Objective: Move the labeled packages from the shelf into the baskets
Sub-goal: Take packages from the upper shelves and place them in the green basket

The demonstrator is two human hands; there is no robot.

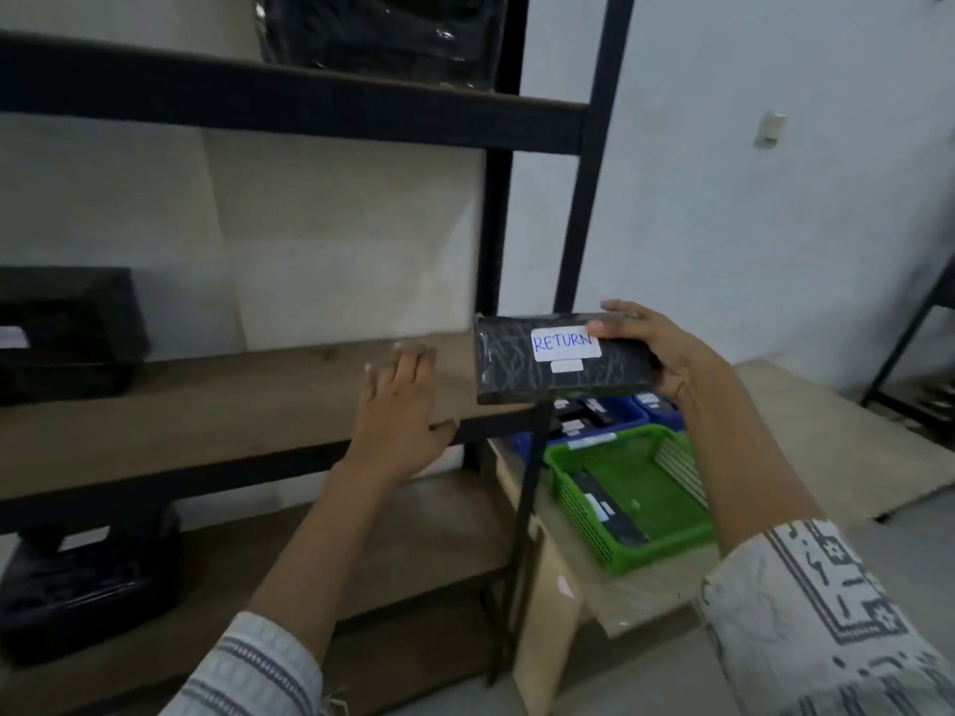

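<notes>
My right hand (656, 348) grips a flat black wrapped package (511, 364) by its right end, at the shelf's right corner. Its white label reads RETURN in blue. My left hand (400, 410) hovers open, fingers spread, over the wooden middle shelf (206, 421), left of the package. Below and to the right, a green basket (666, 540) holds one dark labeled package. Behind it a blue basket (628, 416) contains several dark packages. Another black package (67, 333) rests at the left end of the middle shelf.
The black metal shelf post (527, 509) stands between my hands and the baskets. The baskets sit on a low cardboard-covered surface (827, 431). A black bagged bundle (88, 586) lies on the lower shelf, and dark packages (382, 33) fill the top shelf.
</notes>
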